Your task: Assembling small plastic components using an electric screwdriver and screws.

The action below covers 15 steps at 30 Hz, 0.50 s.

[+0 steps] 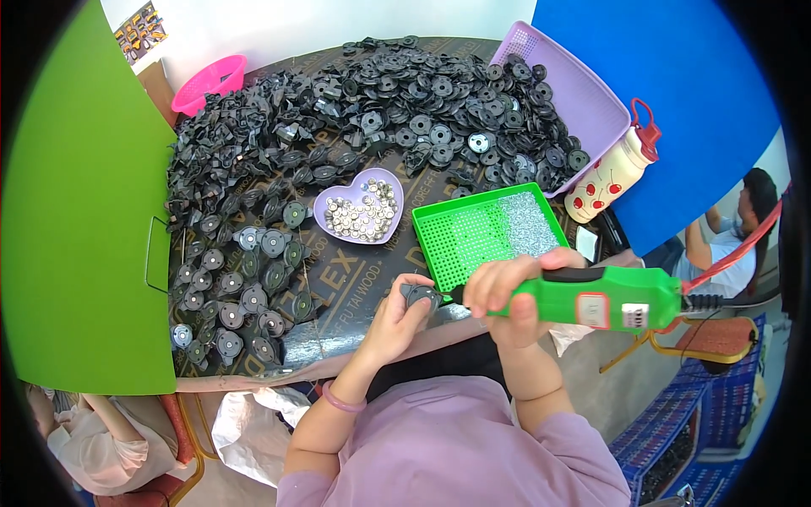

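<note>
My right hand (511,291) is wrapped round a green electric screwdriver (583,300) with a black front end and a red cord. Its tip points left and meets a small dark round plastic part (422,296). That part is pinched in my left hand (395,317) just past the table's near edge; whether a screw sits at the tip is too small to tell. Beyond my hands lies a green perforated tray (448,241) with many small silvery screws (532,224) at its right side. Left of it, a heart-shaped lilac dish (323,203) holds small round metal pieces (363,218).
Black plastic parts (405,93) are heaped across the far table, with more disc-like ones (253,296) at the left. A purple basket (591,110) lies tipped at the right beside a cherry-patterned bottle (604,182). Green (84,211) and blue (676,93) panels flank the table; two other people sit beyond.
</note>
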Motion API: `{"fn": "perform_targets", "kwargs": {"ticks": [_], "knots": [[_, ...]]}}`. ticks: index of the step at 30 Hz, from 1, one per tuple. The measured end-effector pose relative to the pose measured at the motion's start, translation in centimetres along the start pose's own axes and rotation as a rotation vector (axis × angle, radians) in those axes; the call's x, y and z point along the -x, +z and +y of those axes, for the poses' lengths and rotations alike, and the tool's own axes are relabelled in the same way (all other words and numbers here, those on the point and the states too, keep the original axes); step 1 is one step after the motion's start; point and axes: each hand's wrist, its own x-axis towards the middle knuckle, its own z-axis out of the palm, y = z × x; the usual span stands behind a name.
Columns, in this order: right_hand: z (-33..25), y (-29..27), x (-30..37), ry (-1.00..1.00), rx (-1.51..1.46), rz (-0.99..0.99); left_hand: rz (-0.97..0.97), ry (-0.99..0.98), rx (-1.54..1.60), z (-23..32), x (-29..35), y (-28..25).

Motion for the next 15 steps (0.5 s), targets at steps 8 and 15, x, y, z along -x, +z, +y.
{"fn": "perform_targets", "kwargs": {"ticks": [8, 15], "knots": [[1.4, 0.9, 0.8, 0.106, 0.019, -0.021, 0.056, -0.005, -0.020, 0.1, 0.0, 0.1], [2.2, 1.2, 1.1, 0.102, 0.009, -0.032, 0.061, 0.011, -0.076, -0.8, -0.2, -0.2]]}}
